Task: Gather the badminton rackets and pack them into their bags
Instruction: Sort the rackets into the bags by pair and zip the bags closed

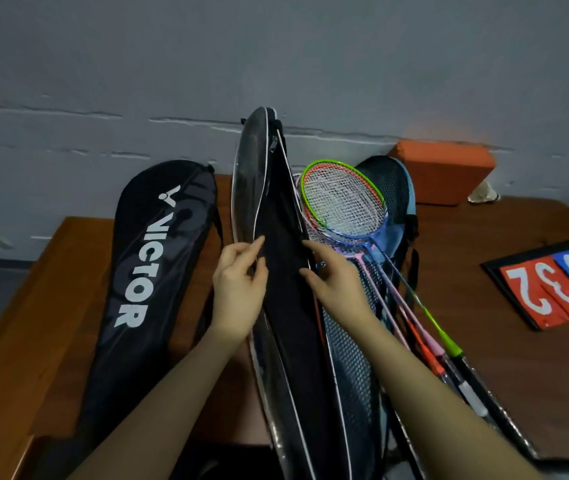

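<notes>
A long black racket bag [286, 296] with white piping stands up from the wooden table [51, 299], its zip side gaping. My left hand [239, 289] pinches the bag's left edge. My right hand [331, 275] holds the right edge, pulling the mouth apart. Several rackets lie just right of it, heads at the back: a green, orange and blue racket [343, 202] on top, a pink racket [362, 263] under it, their handles [449, 344] running toward the front right. A black Victor bag [144, 265] lies flat on the left. A blue mesh bag [399, 192] lies under the rackets.
An orange block [445, 174] and a shuttlecock [483, 195] sit at the back right by the grey wall. A flip scoreboard [553, 289] with red and blue number cards lies at the right. The table's left edge drops off beyond the Victor bag.
</notes>
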